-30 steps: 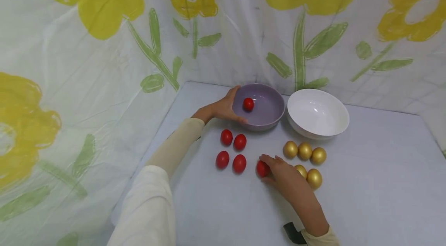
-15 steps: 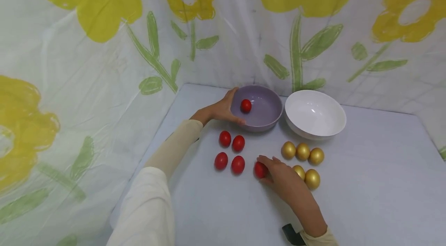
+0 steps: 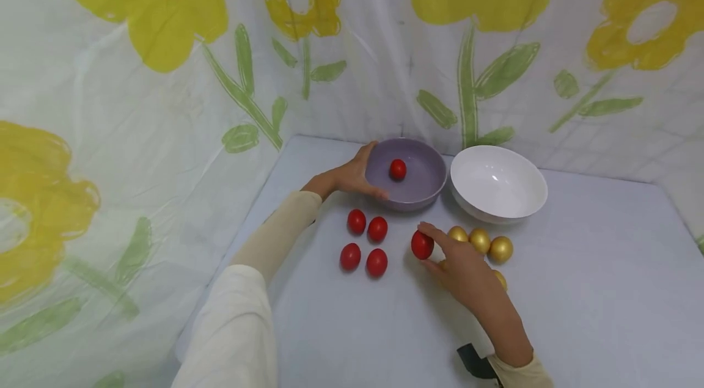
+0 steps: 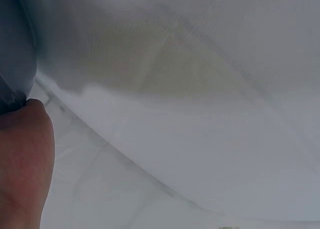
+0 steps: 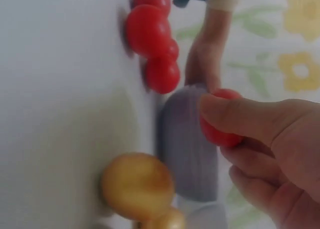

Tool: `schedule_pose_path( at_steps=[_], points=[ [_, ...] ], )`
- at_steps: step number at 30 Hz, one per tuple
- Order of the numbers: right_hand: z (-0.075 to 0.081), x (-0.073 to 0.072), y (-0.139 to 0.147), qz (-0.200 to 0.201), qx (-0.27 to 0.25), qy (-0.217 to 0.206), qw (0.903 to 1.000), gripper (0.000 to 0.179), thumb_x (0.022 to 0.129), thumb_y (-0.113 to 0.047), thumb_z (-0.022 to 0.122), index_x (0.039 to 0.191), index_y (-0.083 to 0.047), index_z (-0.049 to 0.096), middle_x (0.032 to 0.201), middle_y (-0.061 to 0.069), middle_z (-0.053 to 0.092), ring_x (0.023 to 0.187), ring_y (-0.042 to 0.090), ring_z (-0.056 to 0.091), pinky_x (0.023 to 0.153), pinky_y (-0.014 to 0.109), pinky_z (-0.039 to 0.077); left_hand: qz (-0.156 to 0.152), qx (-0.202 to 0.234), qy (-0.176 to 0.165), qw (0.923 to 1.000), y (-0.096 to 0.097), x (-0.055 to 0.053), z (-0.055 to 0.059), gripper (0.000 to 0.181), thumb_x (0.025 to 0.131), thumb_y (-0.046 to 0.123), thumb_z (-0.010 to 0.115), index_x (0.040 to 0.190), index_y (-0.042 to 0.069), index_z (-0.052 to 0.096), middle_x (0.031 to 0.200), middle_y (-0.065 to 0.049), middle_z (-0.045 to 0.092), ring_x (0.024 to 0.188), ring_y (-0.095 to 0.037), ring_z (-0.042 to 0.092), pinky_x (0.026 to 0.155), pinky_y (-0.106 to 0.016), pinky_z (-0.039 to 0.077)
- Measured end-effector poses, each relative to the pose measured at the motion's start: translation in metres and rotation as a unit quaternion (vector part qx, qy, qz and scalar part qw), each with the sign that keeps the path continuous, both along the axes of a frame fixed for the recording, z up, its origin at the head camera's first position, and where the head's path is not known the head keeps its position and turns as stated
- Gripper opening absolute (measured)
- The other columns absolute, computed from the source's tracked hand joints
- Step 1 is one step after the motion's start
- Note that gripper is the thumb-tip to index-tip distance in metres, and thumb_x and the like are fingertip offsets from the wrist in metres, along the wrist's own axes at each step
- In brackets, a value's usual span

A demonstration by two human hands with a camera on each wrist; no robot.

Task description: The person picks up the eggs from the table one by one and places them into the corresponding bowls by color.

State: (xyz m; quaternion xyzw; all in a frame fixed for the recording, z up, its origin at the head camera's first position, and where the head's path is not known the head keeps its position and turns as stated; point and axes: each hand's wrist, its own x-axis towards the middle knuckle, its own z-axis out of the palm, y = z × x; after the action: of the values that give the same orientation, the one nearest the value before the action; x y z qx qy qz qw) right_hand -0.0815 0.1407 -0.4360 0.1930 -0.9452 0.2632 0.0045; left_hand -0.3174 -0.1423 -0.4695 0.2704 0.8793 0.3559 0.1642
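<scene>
While my left hand (image 3: 352, 177) holds the purple bowl (image 3: 417, 185), my right hand (image 3: 464, 270) pinches one red egg (image 3: 421, 245) above the surface (image 3: 330, 321), in front of that bowl. Four more red eggs (image 3: 377, 229) lie before it and another red egg (image 3: 398, 169) inside; five gold eggs (image 3: 480, 241) sit front-right, one white bowl (image 3: 497, 183) right beside.

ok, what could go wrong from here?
Three possible risks:
1. The right hand pinches a smooth-looking red egg between thumb and fingers; it might slip.
2. That hand partly covers the gold eggs in the head view, so a low sweep could nudge one.
3. The egg inside the purple bowl lies loose; tilting by the left hand could roll it.
</scene>
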Motion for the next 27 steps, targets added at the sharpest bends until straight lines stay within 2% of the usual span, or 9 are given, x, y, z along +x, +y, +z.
schedule_pose_path(
  at_steps=[4, 8, 11, 15, 19, 24, 27],
  points=[
    [0.011, -0.007, 0.006, -0.001, -0.005, 0.043, 0.999, 0.072, 0.089, -0.017, 0.088, 0.152, -0.019, 0.054, 0.071, -0.002, 0.053, 0.055, 0.008, 0.038, 0.051, 0.025, 0.04, -0.003, -0.002, 0.005, 1.0, 0.0, 0.0, 0.001, 0.147, 0.071, 0.065, 0.09, 0.169, 0.012, -0.005, 0.171, -0.005, 0.013, 0.15, -0.024, 0.028, 0.12, -0.049, 0.037],
    [0.022, -0.016, 0.01, -0.004, -0.024, 0.064, 0.9976, 0.074, 0.089, -0.015, 0.088, 0.154, -0.021, 0.053, 0.096, 0.004, 0.072, 0.06, 0.012, 0.047, 0.058, 0.028, 0.049, 0.004, -0.002, 0.011, 0.9999, -0.001, -0.001, 0.001, 0.145, 0.072, 0.063, 0.09, 0.169, 0.012, -0.005, 0.17, -0.006, 0.013, 0.149, -0.026, 0.029, 0.12, -0.051, 0.038],
    [0.028, -0.021, 0.011, -0.001, -0.043, 0.071, 0.9965, 0.075, 0.089, -0.015, 0.088, 0.155, -0.021, 0.053, 0.125, 0.005, 0.073, 0.077, 0.015, 0.061, 0.072, 0.035, 0.06, 0.01, -0.005, 0.008, 0.9999, -0.003, 0.0, 0.001, 0.145, 0.072, 0.062, 0.091, 0.169, 0.013, -0.005, 0.17, -0.006, 0.013, 0.15, -0.025, 0.029, 0.119, -0.05, 0.039],
    [0.03, -0.027, 0.014, 0.007, -0.064, 0.096, 0.9933, 0.073, 0.088, -0.011, 0.088, 0.153, -0.016, 0.054, 0.129, 0.006, 0.072, 0.099, 0.021, 0.069, 0.085, 0.044, 0.062, 0.003, -0.005, 0.002, 1.0, -0.002, 0.001, 0.001, 0.146, 0.072, 0.064, 0.09, 0.169, 0.014, -0.006, 0.17, -0.006, 0.013, 0.15, -0.025, 0.029, 0.118, -0.049, 0.04],
    [0.032, -0.035, 0.017, 0.012, -0.074, 0.113, 0.9908, 0.071, 0.088, -0.007, 0.087, 0.151, -0.012, 0.055, 0.133, 0.009, 0.071, 0.112, 0.026, 0.07, 0.091, 0.046, 0.06, 0.0, 0.001, 0.003, 1.0, -0.001, 0.0, 0.002, 0.146, 0.072, 0.064, 0.091, 0.169, 0.013, -0.006, 0.17, -0.006, 0.014, 0.149, -0.027, 0.03, 0.117, -0.05, 0.042],
    [0.036, -0.045, 0.019, 0.004, -0.073, 0.09, 0.9933, 0.071, 0.09, -0.009, 0.085, 0.154, -0.014, 0.053, 0.135, 0.011, 0.07, 0.112, 0.028, 0.071, 0.091, 0.047, 0.061, 0.006, -0.004, 0.0, 1.0, 0.0, 0.001, 0.002, 0.147, 0.071, 0.065, 0.091, 0.169, 0.014, -0.006, 0.17, -0.006, 0.013, 0.149, -0.026, 0.029, 0.117, -0.051, 0.042],
    [0.04, -0.051, 0.019, 0.004, -0.065, 0.094, 0.9935, 0.07, 0.091, -0.009, 0.084, 0.153, -0.012, 0.053, 0.135, 0.012, 0.07, 0.107, 0.028, 0.072, 0.088, 0.047, 0.061, 0.006, -0.007, -0.004, 0.9999, 0.0, 0.002, 0.001, 0.147, 0.071, 0.066, 0.09, 0.169, 0.015, -0.007, 0.171, -0.005, 0.012, 0.149, -0.026, 0.029, 0.117, -0.051, 0.042]
  ],
)
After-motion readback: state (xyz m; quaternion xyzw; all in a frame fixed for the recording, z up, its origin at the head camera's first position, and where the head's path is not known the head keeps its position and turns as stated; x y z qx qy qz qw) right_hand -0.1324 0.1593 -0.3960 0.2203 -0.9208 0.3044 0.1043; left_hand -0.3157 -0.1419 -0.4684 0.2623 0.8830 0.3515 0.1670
